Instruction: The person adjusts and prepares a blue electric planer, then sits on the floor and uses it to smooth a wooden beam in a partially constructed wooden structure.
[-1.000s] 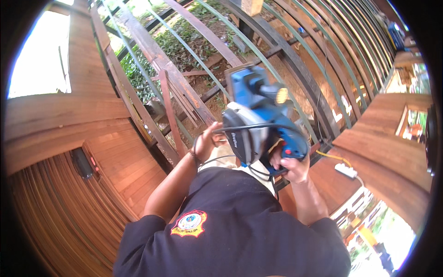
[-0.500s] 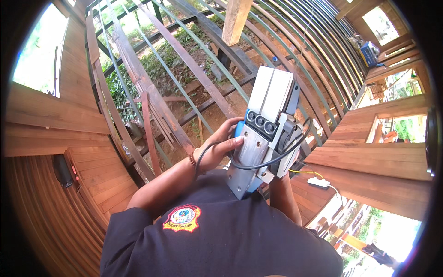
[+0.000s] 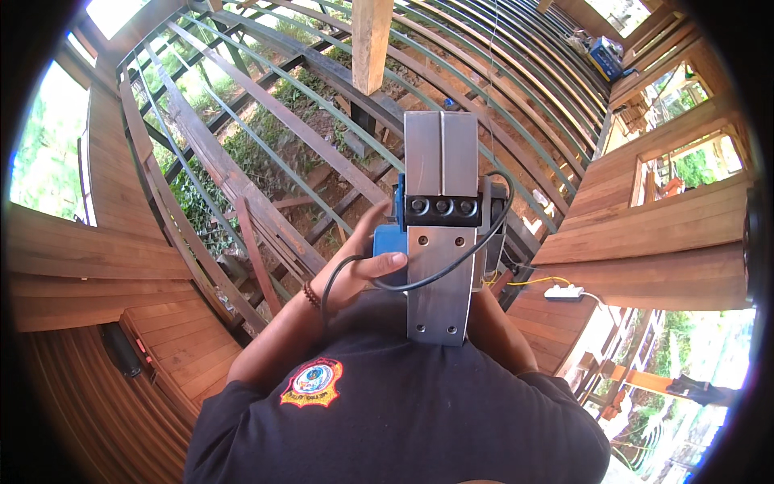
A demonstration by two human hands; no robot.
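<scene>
Planer (image 3: 442, 302): held in front of the chest, metal sole toward the camera, grooved end pointing away from the shirt (image 3: 387, 411).
Sole slot: houses a black cutter block (image 3: 442, 206) with three round bolt heads showing.
Left hand (image 3: 367, 260): gripping the planer's left side, thumb at the sole's edge, fingers partly hidden behind the blue body.
Right hand: hidden behind the planer, so its hold cannot be told; only the forearm (image 3: 501, 335) shows.
Cord (image 3: 431, 281): black, crossing the sole and looping by the left wrist.
Blue box (image 3: 606, 58): beside the far right wall; contents cannot be made out.
Power strip (image 3: 563, 293): white, at right, a yellow cable (image 3: 528, 281) meeting it.
</scene>
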